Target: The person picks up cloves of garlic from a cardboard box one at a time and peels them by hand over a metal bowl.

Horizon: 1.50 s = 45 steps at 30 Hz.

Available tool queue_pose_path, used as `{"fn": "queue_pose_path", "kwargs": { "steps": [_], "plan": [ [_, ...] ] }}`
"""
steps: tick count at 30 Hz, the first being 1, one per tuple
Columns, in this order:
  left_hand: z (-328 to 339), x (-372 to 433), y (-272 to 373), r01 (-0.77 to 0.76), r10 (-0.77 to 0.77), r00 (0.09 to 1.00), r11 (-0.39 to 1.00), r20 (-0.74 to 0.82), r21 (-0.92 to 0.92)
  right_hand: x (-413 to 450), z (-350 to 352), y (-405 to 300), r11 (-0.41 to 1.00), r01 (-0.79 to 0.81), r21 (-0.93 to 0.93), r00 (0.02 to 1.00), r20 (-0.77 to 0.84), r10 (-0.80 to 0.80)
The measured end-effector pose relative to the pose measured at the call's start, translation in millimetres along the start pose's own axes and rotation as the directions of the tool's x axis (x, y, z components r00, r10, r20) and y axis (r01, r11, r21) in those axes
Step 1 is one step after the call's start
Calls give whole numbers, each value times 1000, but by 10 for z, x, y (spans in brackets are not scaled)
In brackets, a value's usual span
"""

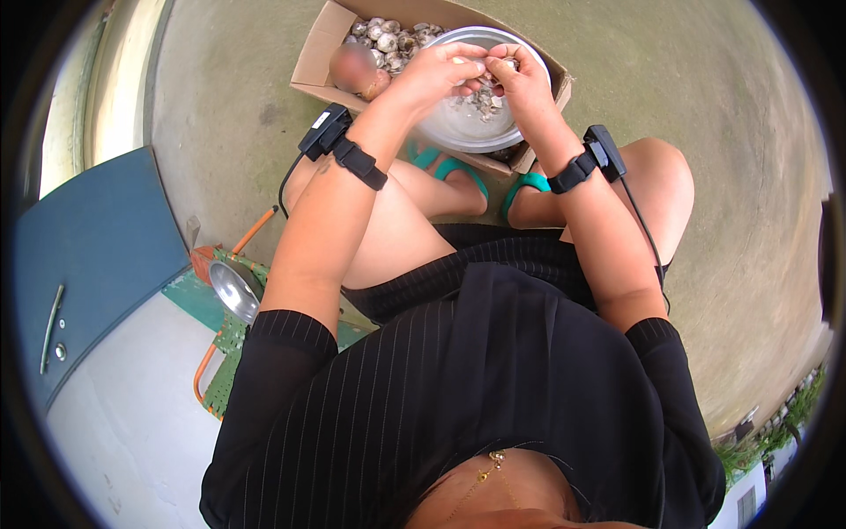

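Both hands meet over a metal basin (456,135) that rests on an open cardboard box (317,53). In my left hand (446,69) a small pale piece, apparently a garlic clove (457,61), shows between palm and fingers. The thumb and fingers of my right hand (519,73) pinch a partly hidden piece of garlic (510,63). My fingertips touch or nearly touch each other. Loose papery garlic skins (488,106) lie in the basin below. Whole garlic bulbs (388,41) fill the box's left part, beside a blurred reddish round thing (352,68) I cannot identify.
Black devices (325,129) are strapped to both forearms, with cables. My feet in green sandals (462,173) are close to the box. To the left, a metal bowl (234,291) sits on a green woven chair (218,390), near a blue door (99,258). Concrete floor (727,198) surrounds me.
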<state>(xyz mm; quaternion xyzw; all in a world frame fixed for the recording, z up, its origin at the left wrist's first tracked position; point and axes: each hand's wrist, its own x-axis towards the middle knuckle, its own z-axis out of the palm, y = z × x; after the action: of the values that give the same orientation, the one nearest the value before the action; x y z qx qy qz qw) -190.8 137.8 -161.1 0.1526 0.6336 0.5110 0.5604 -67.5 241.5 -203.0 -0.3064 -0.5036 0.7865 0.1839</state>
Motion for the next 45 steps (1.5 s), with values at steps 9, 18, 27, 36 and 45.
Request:
{"fn": "queue_pose_path", "kwargs": {
  "steps": [9,18,27,36,45],
  "plan": [
    [33,-9,-36,-159,160,987,983,-1,92,29,-29,-4,962,-160,223,986,-18,168],
    [78,-30,-65,-393,614,789,532,-23,750,20,-12,-11,986,-130,104,984,-111,142],
    [85,-25,-62,-354,396,916,871,-61,340,27,-39,-30,928,-210,308,974,-20,227],
    [132,-97,-5,-486,605,794,573,60,660,-4,-41,-22,908,-257,330,961,-9,275],
    [156,-169,-3,-530,655,749,505,97,682,37,-64,-13,845,-301,442,949,54,310]
  ]
}}
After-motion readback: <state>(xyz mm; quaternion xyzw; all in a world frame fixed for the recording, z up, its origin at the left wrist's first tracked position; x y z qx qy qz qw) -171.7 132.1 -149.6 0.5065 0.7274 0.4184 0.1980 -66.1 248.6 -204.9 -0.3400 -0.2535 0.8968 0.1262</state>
